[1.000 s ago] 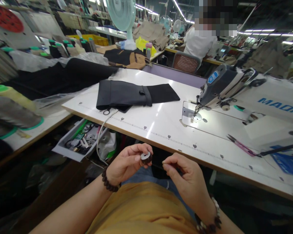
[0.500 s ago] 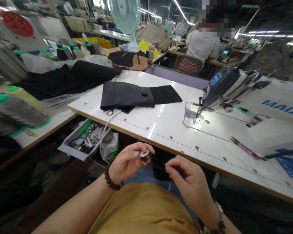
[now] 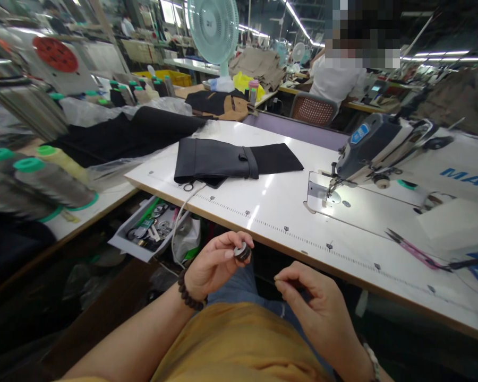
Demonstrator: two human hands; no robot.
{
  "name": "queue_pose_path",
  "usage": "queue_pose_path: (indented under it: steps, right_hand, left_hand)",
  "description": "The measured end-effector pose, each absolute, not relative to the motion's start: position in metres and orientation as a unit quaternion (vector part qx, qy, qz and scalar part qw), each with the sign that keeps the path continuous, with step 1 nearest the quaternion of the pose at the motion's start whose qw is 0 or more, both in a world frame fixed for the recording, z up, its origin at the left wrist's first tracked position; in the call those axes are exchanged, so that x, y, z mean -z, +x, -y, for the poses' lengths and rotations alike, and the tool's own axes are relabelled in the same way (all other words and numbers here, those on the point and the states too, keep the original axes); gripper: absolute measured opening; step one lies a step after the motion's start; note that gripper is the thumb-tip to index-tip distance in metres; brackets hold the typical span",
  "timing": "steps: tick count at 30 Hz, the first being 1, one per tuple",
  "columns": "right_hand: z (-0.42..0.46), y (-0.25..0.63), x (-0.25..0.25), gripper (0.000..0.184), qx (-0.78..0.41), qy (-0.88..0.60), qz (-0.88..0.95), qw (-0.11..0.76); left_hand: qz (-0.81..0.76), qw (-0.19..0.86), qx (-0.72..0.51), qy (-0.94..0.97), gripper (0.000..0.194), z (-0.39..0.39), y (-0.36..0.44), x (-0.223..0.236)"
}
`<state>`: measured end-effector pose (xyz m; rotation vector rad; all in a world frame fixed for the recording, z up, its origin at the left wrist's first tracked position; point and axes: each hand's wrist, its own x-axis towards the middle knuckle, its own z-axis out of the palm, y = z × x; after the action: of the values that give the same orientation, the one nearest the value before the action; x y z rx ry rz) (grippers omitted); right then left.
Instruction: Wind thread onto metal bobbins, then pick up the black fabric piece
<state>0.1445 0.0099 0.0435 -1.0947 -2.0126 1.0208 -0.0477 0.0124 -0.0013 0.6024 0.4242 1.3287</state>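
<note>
My left hand [image 3: 215, 262] pinches a small round metal bobbin [image 3: 242, 250] wound with dark thread, held just below the front edge of the white sewing table [image 3: 271, 207]. My right hand [image 3: 308, 297] is a little to the right and lower, thumb and forefinger pinched together on something too fine to make out, perhaps the thread end. Both hands hover over my lap. A folded black fabric piece [image 3: 227, 159] lies on the table's far left. The sewing machine [image 3: 378, 146] stands at the right with its needle area lit.
An open drawer [image 3: 149, 231] of small tools hangs under the table's left end, with a white cable beside it. Thread cones [image 3: 51, 180] lie at the left. Pink snips [image 3: 412, 249] rest near the machine. A person sits at a far table by a fan [image 3: 215, 26].
The view has shifted slightly, so everything sits a little further right and lower. My left hand has turned the bobbin more edge-on. My right hand stays pinched close by.
</note>
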Motion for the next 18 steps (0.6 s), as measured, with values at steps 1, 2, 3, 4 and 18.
queue_pose_path:
  steps: [1,2,3,4,18]
  right_hand:
    - [-0.0104,0.1447,-0.0434,0.015,-0.384,-0.418,0.761,0.313]
    - [-0.0108,0.1449,-0.0435,0.015,-0.382,-0.419,0.761,0.315]
    - [-0.0111,0.1449,-0.0436,0.015,-0.381,-0.419,0.761,0.315]
    - [-0.0115,0.1448,-0.0438,0.015,-0.381,-0.417,0.762,0.316]
    - [-0.0100,0.1421,-0.0433,0.013,-0.405,-0.397,0.766,0.302]
  left_hand:
    - [-0.193,0.726,-0.603,0.270,0.011,-0.0125,-0.0480,0.0014]
    - [-0.194,0.727,-0.602,0.266,0.011,-0.0126,-0.0482,0.0016]
    - [-0.195,0.729,-0.601,0.263,0.010,-0.0125,-0.0482,0.0019]
    - [-0.195,0.730,-0.601,0.261,0.010,-0.0123,-0.0482,0.0021]
    - [-0.241,0.711,-0.606,0.263,0.033,-0.0145,-0.0397,0.0051]
